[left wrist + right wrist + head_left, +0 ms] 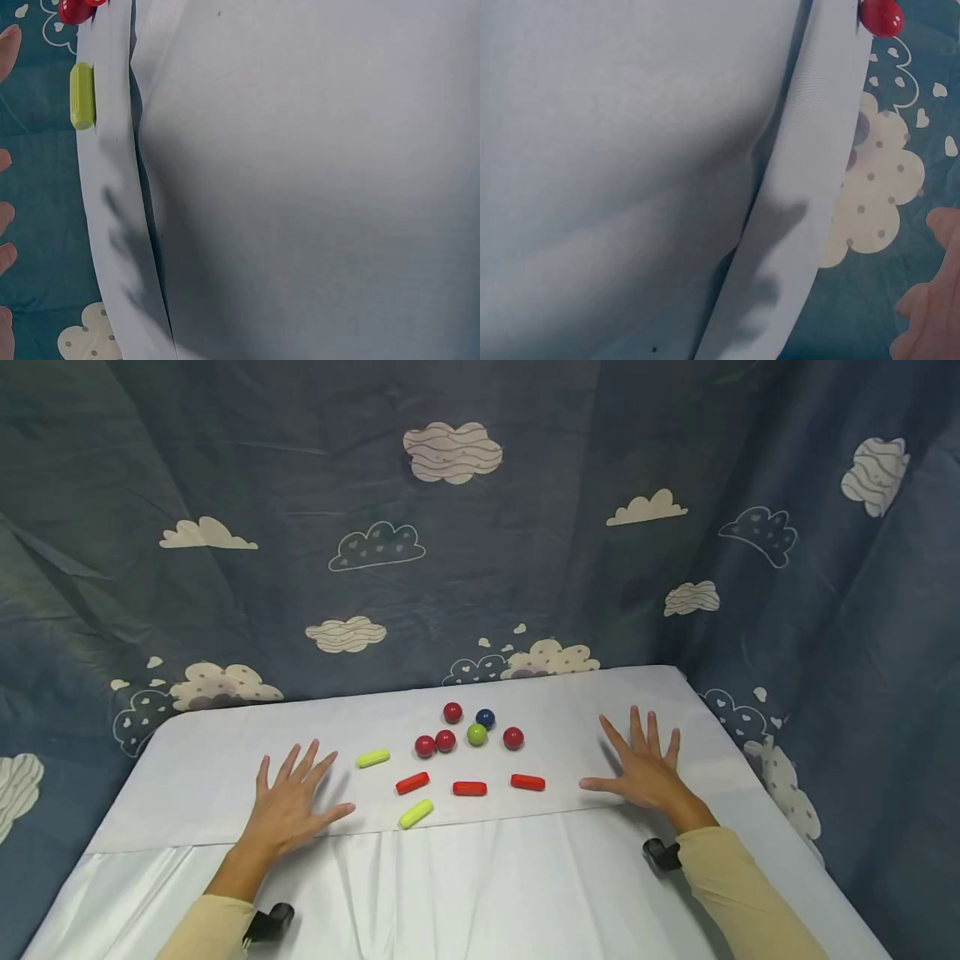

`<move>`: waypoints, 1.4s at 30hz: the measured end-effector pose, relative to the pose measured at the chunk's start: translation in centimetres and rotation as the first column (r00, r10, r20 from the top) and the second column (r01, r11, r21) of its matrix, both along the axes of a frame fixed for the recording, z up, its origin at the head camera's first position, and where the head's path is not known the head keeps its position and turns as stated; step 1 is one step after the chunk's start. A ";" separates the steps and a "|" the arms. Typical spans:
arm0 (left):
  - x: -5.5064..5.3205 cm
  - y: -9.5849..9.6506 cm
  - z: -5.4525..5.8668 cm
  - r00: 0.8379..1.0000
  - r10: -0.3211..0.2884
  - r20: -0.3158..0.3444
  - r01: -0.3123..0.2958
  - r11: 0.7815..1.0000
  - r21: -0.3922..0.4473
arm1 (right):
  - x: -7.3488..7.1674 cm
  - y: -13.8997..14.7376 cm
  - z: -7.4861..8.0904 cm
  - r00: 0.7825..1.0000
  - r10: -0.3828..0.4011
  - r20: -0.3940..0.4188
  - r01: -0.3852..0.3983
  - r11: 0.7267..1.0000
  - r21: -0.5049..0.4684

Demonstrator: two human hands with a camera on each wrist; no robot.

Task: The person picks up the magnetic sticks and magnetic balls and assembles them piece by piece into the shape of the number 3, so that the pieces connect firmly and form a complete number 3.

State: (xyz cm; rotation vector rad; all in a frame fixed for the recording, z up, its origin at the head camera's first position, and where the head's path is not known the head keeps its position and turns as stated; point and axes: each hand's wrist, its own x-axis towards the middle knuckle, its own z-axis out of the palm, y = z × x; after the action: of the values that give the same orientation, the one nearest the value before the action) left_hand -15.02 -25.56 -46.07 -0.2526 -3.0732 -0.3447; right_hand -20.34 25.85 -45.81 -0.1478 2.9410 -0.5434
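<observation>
In the head view my left hand is spread over the left side of the white table, holding nothing. My right hand is likewise spread on the right, fingers apart. Between them lie two ribbed yellow-green sticks, one farther back and one nearer, the latter closest to my left thumb. Three red sticks, a left one, a middle one and a right one, form a rough row. Behind sit several shiny red balls, a blue ball and a green ball.
White cloth covers the table, with a fold edge running across it. A dark blue curtain with cloud prints hangs behind and at the sides. Black wrist mounts show under the left sleeve and right sleeve.
</observation>
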 end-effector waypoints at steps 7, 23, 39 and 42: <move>-0.1 0.5 0.3 1.000 -0.023 -0.018 0.023 1.000 0.006 | 0.0 -0.5 0.4 1.000 -0.002 0.004 0.002 1.000 -0.016; 0.0 3.3 0.7 0.991 -0.091 -0.096 0.093 0.996 0.013 | 0.8 -4.7 -0.2 0.997 0.029 -0.074 -0.032 0.998 -0.047; -0.4 5.8 0.0 0.980 -0.164 -0.109 0.170 0.984 0.049 | 0.9 -9.5 -0.7 0.995 0.096 0.011 -0.094 0.992 -0.083; -0.5 6.3 -0.2 0.979 -0.177 -0.103 0.184 0.981 0.055 | 0.7 -9.9 -0.9 0.994 0.103 0.042 -0.099 0.990 -0.101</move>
State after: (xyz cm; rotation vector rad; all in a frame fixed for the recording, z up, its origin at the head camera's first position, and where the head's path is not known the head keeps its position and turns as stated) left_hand -15.56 -19.26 -46.25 -0.5316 -2.9434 -0.4230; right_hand -19.60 15.97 -46.71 -0.2892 2.8435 -0.6681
